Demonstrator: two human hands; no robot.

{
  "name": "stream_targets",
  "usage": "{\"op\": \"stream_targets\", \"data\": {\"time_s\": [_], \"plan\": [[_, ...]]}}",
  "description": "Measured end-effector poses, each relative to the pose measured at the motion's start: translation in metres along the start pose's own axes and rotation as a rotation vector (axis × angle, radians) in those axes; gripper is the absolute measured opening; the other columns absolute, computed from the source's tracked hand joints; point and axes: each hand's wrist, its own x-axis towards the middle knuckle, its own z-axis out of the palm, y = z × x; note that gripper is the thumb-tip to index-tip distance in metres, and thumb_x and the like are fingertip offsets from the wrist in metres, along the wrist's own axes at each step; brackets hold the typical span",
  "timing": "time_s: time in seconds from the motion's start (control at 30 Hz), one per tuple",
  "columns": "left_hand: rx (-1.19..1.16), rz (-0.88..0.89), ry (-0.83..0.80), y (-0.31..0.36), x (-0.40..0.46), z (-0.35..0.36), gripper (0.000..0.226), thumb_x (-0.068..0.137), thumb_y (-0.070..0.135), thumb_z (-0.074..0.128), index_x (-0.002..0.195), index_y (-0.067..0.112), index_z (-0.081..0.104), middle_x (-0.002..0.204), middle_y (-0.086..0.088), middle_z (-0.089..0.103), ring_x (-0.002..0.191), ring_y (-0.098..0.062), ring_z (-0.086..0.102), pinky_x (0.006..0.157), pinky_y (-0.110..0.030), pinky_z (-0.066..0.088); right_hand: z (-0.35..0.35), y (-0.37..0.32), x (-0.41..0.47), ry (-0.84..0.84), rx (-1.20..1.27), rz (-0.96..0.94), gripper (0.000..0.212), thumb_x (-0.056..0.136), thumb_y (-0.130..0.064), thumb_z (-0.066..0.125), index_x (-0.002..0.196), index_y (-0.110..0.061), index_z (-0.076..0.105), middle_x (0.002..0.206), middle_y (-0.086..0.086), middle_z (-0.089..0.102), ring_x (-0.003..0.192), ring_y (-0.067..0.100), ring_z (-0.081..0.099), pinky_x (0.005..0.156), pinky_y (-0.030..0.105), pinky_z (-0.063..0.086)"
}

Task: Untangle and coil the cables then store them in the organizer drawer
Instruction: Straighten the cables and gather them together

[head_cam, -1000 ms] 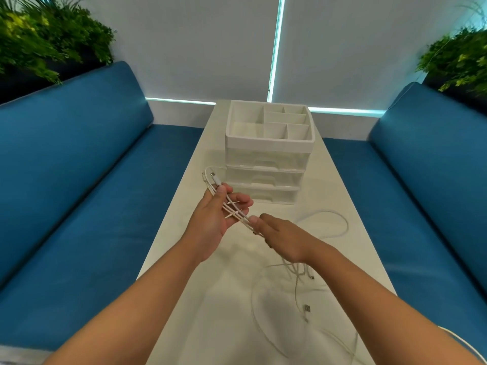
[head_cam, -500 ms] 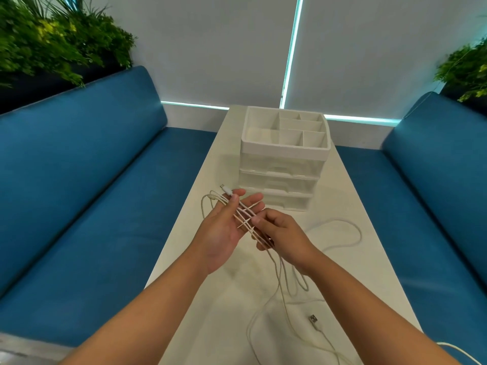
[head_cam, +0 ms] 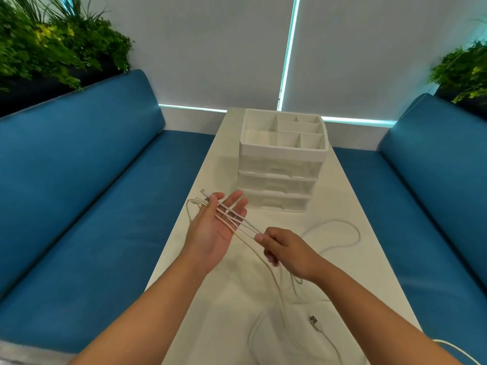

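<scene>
A: Where is the white cable point(head_cam: 238, 224)?
B: Several strands lie across the palm and fingers of the left hand point(head_cam: 214, 229), running slantwise toward the right hand point(head_cam: 286, 250). A small connector point(head_cam: 203, 191) sticks out past the left fingertips, and a loop hangs off the far side of that hand.

A: State of each grip?
B: Left grip: palm up, fingers straight and spread, the strands draped over them. Whether the thumb presses them down, I cannot tell. Right grip: fingers curled, thumb and forefinger pinching the strands just beside the left palm.

A: And the slack?
B: It drops from the right hand onto the desk point(head_cam: 216, 312) and wanders in loose curves. One wide loop point(head_cam: 353, 233) lies to the right of the right wrist. A USB plug point(head_cam: 313, 319) lies flat on the desk near the right forearm.

A: The organizer?
B: The white organizer point(head_cam: 282, 164) stands farther along the desk, apart from both hands. Three drawers, all closed; open divided tray on top.

A: Surroundings?
B: Blue bench cushions point(head_cam: 87, 196) on both sides of the desk, green plants point(head_cam: 52, 46) behind the backrests, grey blinds point(head_cam: 210, 48) at the far end.
</scene>
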Motion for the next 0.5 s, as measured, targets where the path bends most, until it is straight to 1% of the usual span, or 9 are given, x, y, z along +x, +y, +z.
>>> {"op": "stream_targets", "data": {"time_s": [0.07,0.1,0.17,0.27,0.33,0.37,0.4,0.43,0.5], "plan": [[-0.035,0.015,0.046,0.006,0.004,-0.002,0.023,0.106,0.027,0.033,0.101,0.013,0.051,0.104,-0.012,0.074,0.095,-0.022,0.073,0.097,-0.044,0.049,-0.001,0.009,-0.002,0.043,-0.021,0.001,0.036,0.097,-0.044,0.050,0.072,-0.018,0.041,0.059,-0.013,0.044,0.055,0.003,0.044,0.062,0.030,0.044],[-0.039,0.011,0.062,0.008,0.005,-0.003,0.023,0.106,0.027,0.033,0.101,0.013,0.051,0.101,-0.012,0.075,0.093,-0.022,0.073,0.096,-0.044,0.049,-0.001,0.011,-0.004,0.048,-0.045,-0.004,0.034,0.097,-0.045,0.049,0.076,-0.019,0.042,0.058,-0.013,0.042,0.054,0.003,0.042,0.060,0.028,0.042],[-0.052,0.001,0.085,0.006,0.005,-0.003,0.022,0.106,0.027,0.034,0.100,0.013,0.051,0.097,-0.012,0.075,0.089,-0.023,0.074,0.095,-0.044,0.050,-0.001,0.012,-0.004,0.068,-0.113,-0.043,0.030,0.096,-0.048,0.048,0.082,-0.022,0.048,0.060,-0.008,0.043,0.057,0.007,0.041,0.062,0.028,0.038],[-0.081,0.003,0.097,0.003,0.004,0.001,0.022,0.106,0.027,0.035,0.099,0.012,0.050,0.092,-0.013,0.075,0.084,-0.023,0.074,0.092,-0.045,0.053,0.003,0.005,0.002,0.109,-0.048,-0.101,0.034,0.095,-0.044,0.053,0.080,-0.014,0.048,0.070,-0.006,0.048,0.066,0.009,0.044,0.068,0.031,0.037],[-0.101,0.002,0.086,0.004,0.006,0.008,0.022,0.106,0.027,0.036,0.097,0.012,0.050,0.090,-0.013,0.075,0.082,-0.023,0.074,0.091,-0.045,0.054,0.006,0.002,0.006,0.054,0.064,-0.078,0.037,0.093,-0.042,0.057,0.082,-0.007,0.052,0.078,0.000,0.055,0.075,0.011,0.052,0.075,0.035,0.043],[-0.110,-0.003,0.078,0.005,0.007,0.011,0.022,0.105,0.027,0.036,0.097,0.012,0.051,0.089,-0.012,0.075,0.081,-0.022,0.074,0.091,-0.045,0.054,0.009,0.002,0.007,0.000,0.114,-0.050,0.036,0.093,-0.040,0.058,0.085,-0.005,0.055,0.085,0.004,0.063,0.083,0.015,0.059,0.084,0.038,0.047],[-0.114,-0.011,0.069,0.006,0.008,0.014,0.023,0.105,0.027,0.036,0.096,0.012,0.051,0.088,-0.012,0.074,0.080,-0.022,0.074,0.092,-0.046,0.053,0.013,0.002,0.006,-0.062,0.165,-0.019,0.032,0.095,-0.038,0.057,0.088,-0.006,0.058,0.093,0.006,0.069,0.091,0.018,0.064,0.091,0.038,0.048],[-0.110,-0.019,0.060,0.007,0.010,0.015,0.023,0.105,0.027,0.036,0.095,0.012,0.051,0.087,-0.011,0.074,0.079,-0.022,0.074,0.093,-0.047,0.052,0.016,0.004,0.004,-0.119,0.216,0.010,0.028,0.097,-0.036,0.053,0.088,-0.010,0.058,0.096,0.007,0.072,0.093,0.020,0.067,0.094,0.036,0.048],[-0.095,-0.019,0.065,0.012,0.012,0.014,0.022,0.105,0.026,0.037,0.094,0.012,0.052,0.086,-0.009,0.072,0.077,-0.021,0.073,0.095,-0.049,0.050,0.020,0.009,-0.001,-0.183,0.296,0.040,0.027,0.100,-0.034,0.048,0.081,-0.015,0.051,0.084,0.009,0.072,0.084,0.024,0.068,0.086,0.033,0.050]]}}
